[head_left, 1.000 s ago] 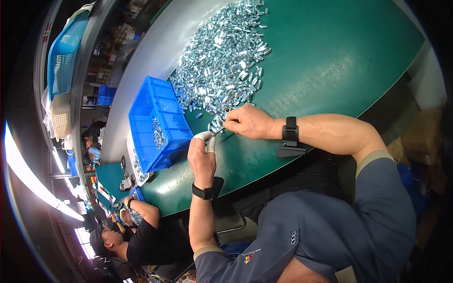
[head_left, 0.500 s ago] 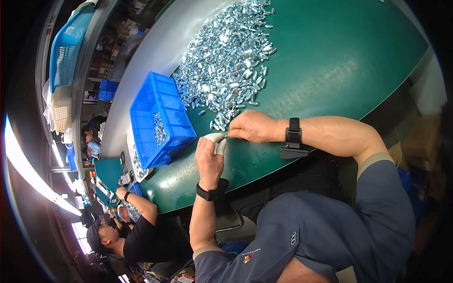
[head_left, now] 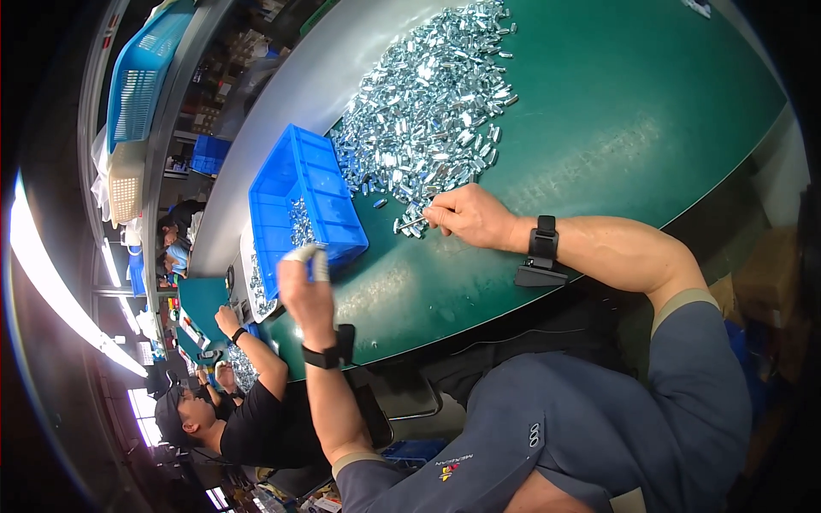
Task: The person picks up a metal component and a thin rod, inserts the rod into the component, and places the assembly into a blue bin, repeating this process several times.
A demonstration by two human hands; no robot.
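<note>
My right hand (head_left: 468, 219) is closed round a thin metal rod-like tool (head_left: 414, 222), which points left at the near edge of the pile. That pile (head_left: 419, 111) is made of small shiny silver metal parts, heaped on the green tabletop. My left hand (head_left: 306, 295), with pale coverings on its fingers, is over the near rim of a blue plastic bin (head_left: 329, 201). Motion blur hides whether its fingers hold anything. Inside the bin lie several similar silver parts (head_left: 301, 222).
Behind the bin stands a white tray (head_left: 256, 282) of metal parts. A person in black (head_left: 256, 419) works at the left, at another green table (head_left: 205, 299). Shelving with a light-blue basket (head_left: 141, 94) rises at the far left. The table's curved near edge (head_left: 479, 318) runs before me.
My left hand has moved left, away from my right hand, to the bin's rim. My right hand has shifted slightly right and up, and the tool in it now shows.
</note>
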